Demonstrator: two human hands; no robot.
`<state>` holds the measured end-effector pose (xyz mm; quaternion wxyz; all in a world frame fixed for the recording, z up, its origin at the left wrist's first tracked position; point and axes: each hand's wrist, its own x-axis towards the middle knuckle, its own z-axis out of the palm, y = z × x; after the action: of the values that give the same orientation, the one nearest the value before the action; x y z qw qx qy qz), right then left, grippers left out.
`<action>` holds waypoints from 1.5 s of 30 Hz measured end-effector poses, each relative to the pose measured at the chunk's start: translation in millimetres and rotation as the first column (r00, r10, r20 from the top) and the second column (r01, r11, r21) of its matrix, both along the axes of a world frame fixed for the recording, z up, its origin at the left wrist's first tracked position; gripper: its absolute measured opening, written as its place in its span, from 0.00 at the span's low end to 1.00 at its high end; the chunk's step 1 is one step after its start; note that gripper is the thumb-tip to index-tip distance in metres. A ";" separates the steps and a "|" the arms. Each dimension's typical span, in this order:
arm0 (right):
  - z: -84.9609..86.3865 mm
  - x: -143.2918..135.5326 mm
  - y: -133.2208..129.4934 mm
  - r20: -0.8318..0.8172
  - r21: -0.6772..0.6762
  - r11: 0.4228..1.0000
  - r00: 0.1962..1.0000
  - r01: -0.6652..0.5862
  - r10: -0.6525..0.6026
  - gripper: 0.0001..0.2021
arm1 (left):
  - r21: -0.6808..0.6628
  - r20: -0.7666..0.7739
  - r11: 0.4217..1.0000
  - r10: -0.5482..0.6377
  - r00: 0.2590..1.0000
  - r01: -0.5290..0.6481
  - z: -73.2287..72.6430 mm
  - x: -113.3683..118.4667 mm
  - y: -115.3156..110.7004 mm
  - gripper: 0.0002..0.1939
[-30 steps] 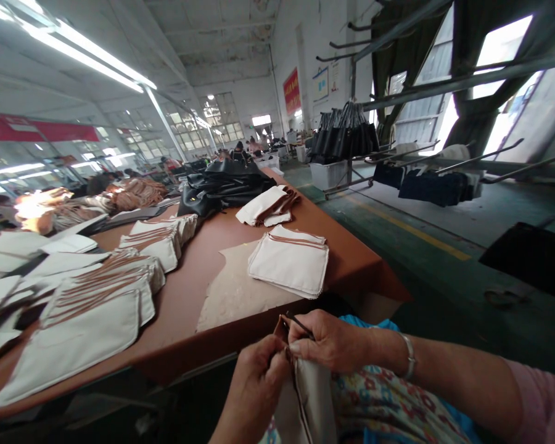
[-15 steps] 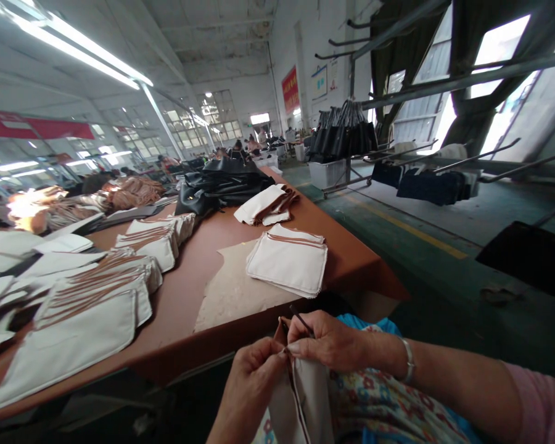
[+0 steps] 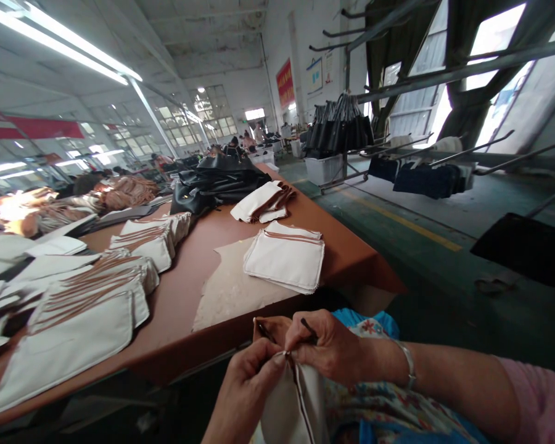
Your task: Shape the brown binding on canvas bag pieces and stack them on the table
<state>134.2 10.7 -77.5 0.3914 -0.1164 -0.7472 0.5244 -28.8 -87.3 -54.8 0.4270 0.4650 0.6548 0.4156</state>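
Note:
A cream fabric piece (image 3: 289, 404) with a brown lining and a dark edge strip hangs over the lap at bottom centre. My left hand (image 3: 250, 382) pinches its upper edge between thumb and finger. Right beside it, my right hand (image 3: 326, 345) pinches the same edge, and a thin dark tool (image 3: 309, 327) sticks out from its fingers. The tool's tip is hidden. Brown lining (image 3: 274, 328) shows behind the fingertips. On the table's near corner lies a stack of cream pieces (image 3: 284, 256), just beyond my hands.
The brown table (image 3: 189, 271) bears rows of cream pieces (image 3: 78, 327) at left, a folded bundle (image 3: 263, 200) and a black leather pile (image 3: 217, 185). Racks with black bags (image 3: 340, 132) stand at right. People sit far back.
The brown lining has spread out to the left behind the fingers. My right hand has turned slightly, tilting the dark tool. The whole view has shifted a little.

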 end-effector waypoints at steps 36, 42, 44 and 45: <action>12.7 13.7 28.3 0.282 -0.090 0.943 0.900 -0.319 0.331 0.09 | -0.103 0.220 0.969 -0.199 0.955 0.225 18.3 -13.9 7.6 0.28; 8.7 16.3 33.4 0.279 -0.081 0.948 0.906 -0.309 0.319 0.15 | -0.184 0.171 0.901 -0.365 0.915 0.394 19.8 -25.4 13.9 0.24; 4.0 16.0 35.7 0.271 -0.070 0.950 0.910 -0.306 0.313 0.15 | -0.165 0.086 0.911 -0.369 0.926 0.378 15.2 -26.6 12.7 0.23; 0.4 15.4 37.7 0.268 -0.061 0.950 0.912 -0.305 0.310 0.15 | -0.150 0.033 0.921 -0.358 0.933 0.358 13.0 -26.1 11.5 0.23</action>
<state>149.6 48.4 -77.1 0.1958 -0.0721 -0.7984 0.5649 -55.0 -75.8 -41.8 0.5318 0.5414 0.5878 0.2801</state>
